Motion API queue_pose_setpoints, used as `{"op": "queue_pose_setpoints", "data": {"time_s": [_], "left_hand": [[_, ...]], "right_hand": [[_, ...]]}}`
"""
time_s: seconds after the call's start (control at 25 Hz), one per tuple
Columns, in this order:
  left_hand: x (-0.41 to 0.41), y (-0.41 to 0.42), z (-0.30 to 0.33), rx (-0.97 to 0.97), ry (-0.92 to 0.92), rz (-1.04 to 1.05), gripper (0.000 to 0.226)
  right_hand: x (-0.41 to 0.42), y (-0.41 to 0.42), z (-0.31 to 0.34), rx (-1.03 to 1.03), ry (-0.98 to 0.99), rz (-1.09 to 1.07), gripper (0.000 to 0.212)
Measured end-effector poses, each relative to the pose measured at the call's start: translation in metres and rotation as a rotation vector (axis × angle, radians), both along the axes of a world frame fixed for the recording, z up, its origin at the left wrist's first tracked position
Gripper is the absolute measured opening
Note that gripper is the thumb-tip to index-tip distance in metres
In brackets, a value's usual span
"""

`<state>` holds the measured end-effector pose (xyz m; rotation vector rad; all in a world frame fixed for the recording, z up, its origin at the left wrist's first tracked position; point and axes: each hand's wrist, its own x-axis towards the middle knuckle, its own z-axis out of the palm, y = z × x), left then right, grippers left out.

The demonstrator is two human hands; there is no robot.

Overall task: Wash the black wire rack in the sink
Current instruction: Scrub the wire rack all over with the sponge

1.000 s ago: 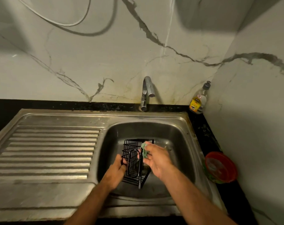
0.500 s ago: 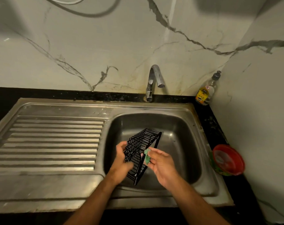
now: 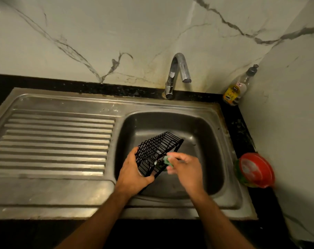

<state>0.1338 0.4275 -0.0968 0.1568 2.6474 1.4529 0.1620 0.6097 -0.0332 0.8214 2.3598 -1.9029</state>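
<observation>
The black wire rack (image 3: 157, 147) hangs tilted over the steel sink basin (image 3: 202, 133), its far end pointing up and right. My left hand (image 3: 132, 172) grips its near lower end from the left. My right hand (image 3: 185, 169) pinches a small green scrub pad (image 3: 167, 161) and holds it against the rack's right side near the bottom. Part of the pad is hidden by my fingers. No water runs from the tap (image 3: 177, 72).
A ribbed steel drainboard (image 3: 53, 142) lies left of the basin. A clear soap bottle with a yellow label (image 3: 237, 88) stands in the back right corner. A red-lidded round tub (image 3: 255, 170) sits on the black counter to the right, close to the side wall.
The rack has tipped from near upright to slanting up and right. My right hand with the pad slid down toward the rack's lower end. The camera tilted down and closer.
</observation>
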Motion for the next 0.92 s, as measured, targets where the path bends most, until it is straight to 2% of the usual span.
{"op": "queue_pose_setpoints", "data": {"time_s": [0.12,0.2,0.32,0.44,0.6,0.8,0.92], "left_hand": [[0.002,0.001,0.001,-0.011,0.002,0.007,0.106],[0.002,0.002,-0.002,-0.072,-0.012,-0.005,0.117],[0.002,0.004,-0.005,-0.104,-0.025,-0.045,0.109],[0.003,0.004,0.000,-0.112,-0.026,-0.026,0.103],[0.004,0.005,0.004,-0.111,-0.009,-0.017,0.100],[0.007,0.004,0.005,-0.135,-0.006,-0.010,0.101],[0.005,0.004,0.001,-0.169,-0.011,-0.052,0.102]], "right_hand": [[-0.016,0.014,0.005,0.232,0.156,0.029,0.014],[-0.026,0.014,0.000,0.322,0.228,0.141,0.021],[-0.034,0.023,-0.014,0.385,0.227,0.247,0.043],[-0.032,0.040,-0.027,0.535,0.172,0.274,0.042],[-0.022,0.034,-0.029,0.535,0.114,0.271,0.037],[0.001,0.006,-0.010,0.485,0.321,0.253,0.020],[-0.010,0.018,-0.016,0.481,0.334,0.316,0.026]]}}
